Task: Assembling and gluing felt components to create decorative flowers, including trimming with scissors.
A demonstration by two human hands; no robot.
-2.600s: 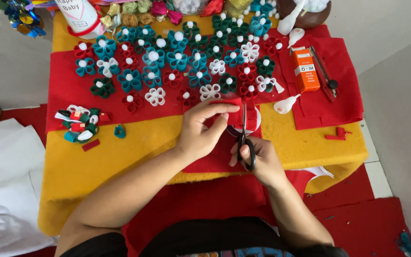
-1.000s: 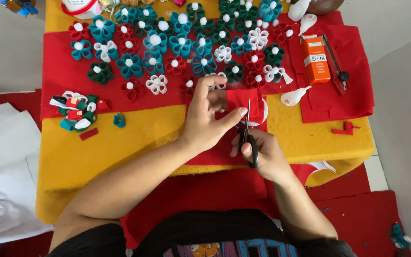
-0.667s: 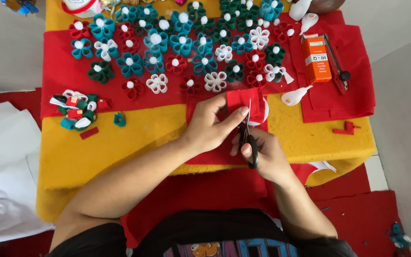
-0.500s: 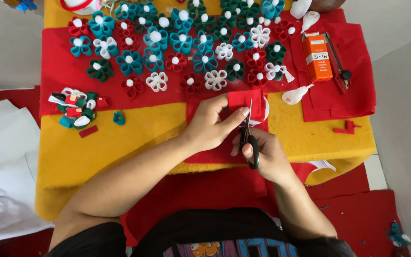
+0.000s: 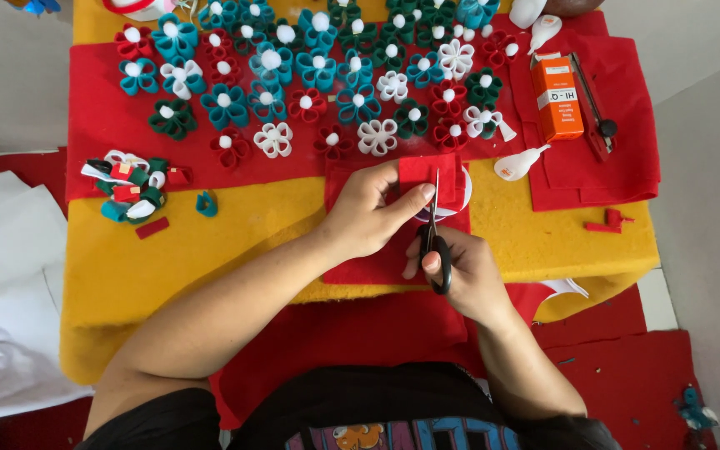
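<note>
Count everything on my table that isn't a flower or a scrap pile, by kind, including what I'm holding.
Scissors, in the right hand: 1
Red felt square, in the left hand: 1
Orange box: 1
Cutter knife: 1
White squeeze bottles: 3
Total: 7

Red felt piece, black-handled scissors

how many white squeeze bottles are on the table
3 bottles: one on the yellow felt right of the scissors, one beside the orange box's top, one cut off at the top edge. Others may be hidden.
</note>
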